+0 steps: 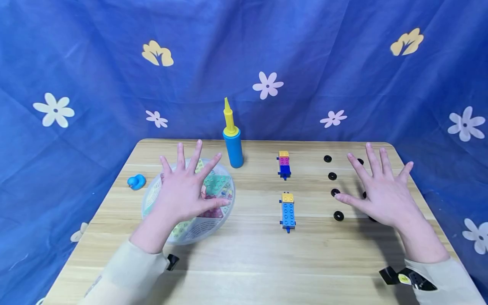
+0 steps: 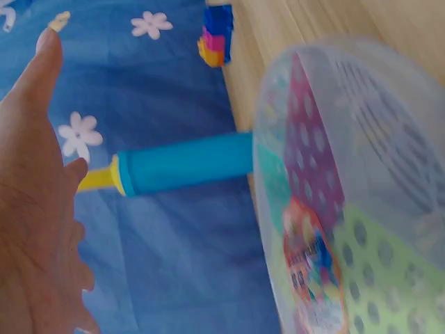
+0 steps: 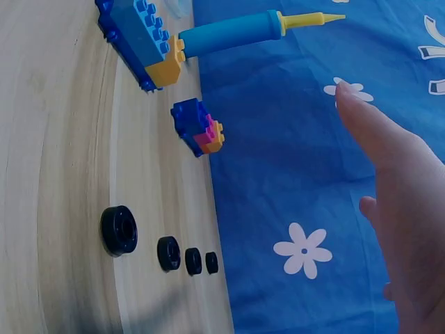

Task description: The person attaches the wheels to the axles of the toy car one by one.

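Observation:
My left hand [image 1: 184, 186] is spread above a round, see-through tub [image 1: 211, 226] with coloured dotted panels and holds nothing. Fingers splayed, my right hand [image 1: 386, 190] hovers over several black toy wheels [image 1: 338, 216], some partly hidden beneath it. Between the hands lie two toy-brick vehicle bodies. The nearer body [image 1: 288, 214] has a light blue brick and an orange one; the farther body [image 1: 284, 164] carries orange, pink and dark blue bricks. In the right wrist view, several wheels [image 3: 119, 230] stand in a row, apart from the hand.
A blue hand pump [image 1: 234, 148] with a yellow nozzle stands upright behind the tub. A small blue rubber duck [image 1: 136, 182] sits left of the tub. The wooden table [image 1: 244, 271] meets a blue flowered curtain [image 1: 213, 51] at the back and sides.

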`<state>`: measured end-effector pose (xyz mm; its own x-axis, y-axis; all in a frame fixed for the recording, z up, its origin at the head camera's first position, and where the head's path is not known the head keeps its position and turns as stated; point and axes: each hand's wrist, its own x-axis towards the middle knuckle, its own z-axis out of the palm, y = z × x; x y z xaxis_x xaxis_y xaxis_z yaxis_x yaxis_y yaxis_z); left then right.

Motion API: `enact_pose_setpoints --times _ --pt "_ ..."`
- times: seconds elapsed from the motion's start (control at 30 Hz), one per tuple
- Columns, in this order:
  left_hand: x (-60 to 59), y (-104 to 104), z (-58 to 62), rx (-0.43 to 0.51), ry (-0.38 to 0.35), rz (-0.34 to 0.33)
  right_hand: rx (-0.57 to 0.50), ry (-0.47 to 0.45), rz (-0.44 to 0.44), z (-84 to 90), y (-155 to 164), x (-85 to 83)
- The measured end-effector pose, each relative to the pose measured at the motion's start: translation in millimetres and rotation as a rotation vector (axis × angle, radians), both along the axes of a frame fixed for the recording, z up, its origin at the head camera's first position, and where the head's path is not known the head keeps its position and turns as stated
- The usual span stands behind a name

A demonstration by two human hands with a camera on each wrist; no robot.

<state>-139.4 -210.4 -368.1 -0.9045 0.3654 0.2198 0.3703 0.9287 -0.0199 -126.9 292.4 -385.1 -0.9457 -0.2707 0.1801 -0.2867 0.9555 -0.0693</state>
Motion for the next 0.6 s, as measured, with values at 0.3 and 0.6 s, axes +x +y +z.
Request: enact_pose_setpoints --times 0.3,0.6 --pt "7.6 31 11.7 0.054 0.015 -0.085 -0.023 0.055 0.065 3.7 -1 -4.2" --pt "11.1 63 13.9 0.108 0.012 -0.160 -0.168 0.076 0.201 4.3 -3 -11.3"
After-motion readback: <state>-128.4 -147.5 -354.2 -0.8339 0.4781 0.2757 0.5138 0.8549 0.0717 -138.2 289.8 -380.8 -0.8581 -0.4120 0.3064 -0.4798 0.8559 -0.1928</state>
